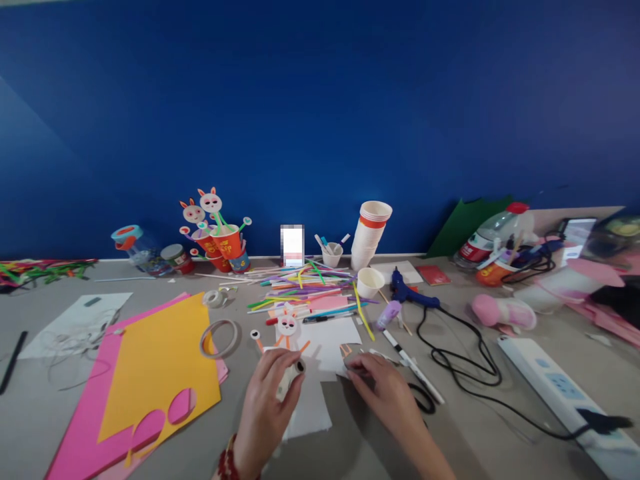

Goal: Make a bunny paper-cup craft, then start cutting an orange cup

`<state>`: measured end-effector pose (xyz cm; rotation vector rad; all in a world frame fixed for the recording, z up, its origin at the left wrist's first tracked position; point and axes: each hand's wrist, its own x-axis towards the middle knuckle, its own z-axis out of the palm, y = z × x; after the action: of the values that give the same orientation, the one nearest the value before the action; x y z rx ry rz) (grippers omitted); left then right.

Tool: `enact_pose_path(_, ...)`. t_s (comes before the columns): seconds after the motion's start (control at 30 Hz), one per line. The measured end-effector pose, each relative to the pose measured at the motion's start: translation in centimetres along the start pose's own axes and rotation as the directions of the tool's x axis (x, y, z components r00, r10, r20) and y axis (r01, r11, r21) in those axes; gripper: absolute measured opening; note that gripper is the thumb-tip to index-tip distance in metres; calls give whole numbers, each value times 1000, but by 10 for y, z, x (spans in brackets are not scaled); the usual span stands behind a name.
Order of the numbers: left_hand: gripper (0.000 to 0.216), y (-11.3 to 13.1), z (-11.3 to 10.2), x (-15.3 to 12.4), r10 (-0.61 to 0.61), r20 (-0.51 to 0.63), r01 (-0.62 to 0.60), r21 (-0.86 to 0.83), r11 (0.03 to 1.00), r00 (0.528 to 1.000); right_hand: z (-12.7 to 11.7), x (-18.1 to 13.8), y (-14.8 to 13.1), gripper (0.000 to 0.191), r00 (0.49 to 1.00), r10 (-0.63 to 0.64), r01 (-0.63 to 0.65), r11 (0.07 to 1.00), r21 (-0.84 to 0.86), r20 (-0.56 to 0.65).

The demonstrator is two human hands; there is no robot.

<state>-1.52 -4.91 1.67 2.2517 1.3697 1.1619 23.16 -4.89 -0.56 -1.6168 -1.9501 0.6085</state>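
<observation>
One rabbit-faced figure of white paper [287, 325]: round head, upright ears, pink-ringed dark eyes; standing just beyond the left hand [270, 393], at the middle of the grey worktop [45, 413]. Flanking it, slim orange strips [305, 347], the left one topped by a white disc with a dark centre [255, 335]. Beneath, one pale rounded body [287, 381], perhaps a paper cup, largely hidden; left fingers clamped around it, a dark round spot showing near their tips. One right hand [383, 383], fingers curled beside a small orange-pronged piece [346, 350]; cannot tell whether they grip it. Between: white paper sheet [340, 333], flat.
</observation>
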Motion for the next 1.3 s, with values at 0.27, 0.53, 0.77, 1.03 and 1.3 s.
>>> enact_pose_path(0.27, 18, -11, -10, 0, -32, -55, 35, 49, 998, 998, -2, -2, 14, 15, 999, 35, -35, 999, -7, -30)
enact_pose_path(0.53, 21, -12, -9, 1, 11, -41, -8, 88, 996, 999, -13, -5, 23, 19, 993, 63, -65, 998, -17, -102)
enact_pose_path(0.77, 22, -9, -7, 2, 18, 16, -20, 109, 994, 1000, -11, -5, 21, 21, 993, 70, -70, 998, 6, -96)
enact_pose_path(1.03, 24, 1, -1, 4, 33, 44, -36, 65, 997, 998, 0, 0, -25, 20, 1000, -11, 15, 971, 240, -16)
enact_pose_path(1.3, 24, 10, 10, -4, 37, 121, -31, -53, 998, 992, 11, -3, -61, 19, 1000, -18, 15, 908, 419, 4)
